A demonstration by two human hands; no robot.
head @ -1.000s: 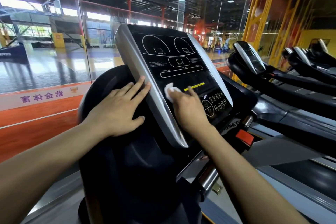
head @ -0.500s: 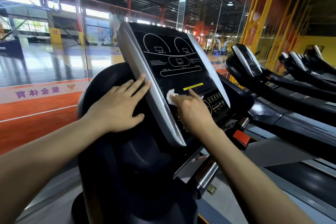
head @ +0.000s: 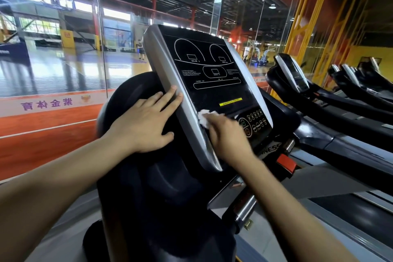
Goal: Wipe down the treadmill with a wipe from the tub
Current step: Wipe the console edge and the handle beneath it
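The treadmill console (head: 212, 70) is a black panel with white outlines and a silver frame, tilted toward me. My right hand (head: 227, 134) presses a crumpled white wipe (head: 204, 118) against the lower left of the panel, beside the silver frame and just under a yellow label. The hand is motion-blurred and its fingers curl over the wipe. My left hand (head: 146, 121) lies flat, fingers straight, on the black housing with the fingertips on the silver frame. No tub is in view.
A red safety tab (head: 286, 162) sits below the console. Round control buttons (head: 254, 121) lie right of my right hand. More treadmills (head: 297, 76) line up on the right. A glass wall ahead overlooks a sports court.
My right hand has slid the wipe down and left across the lower panel toward the silver frame. My left hand has stayed in place on the housing.
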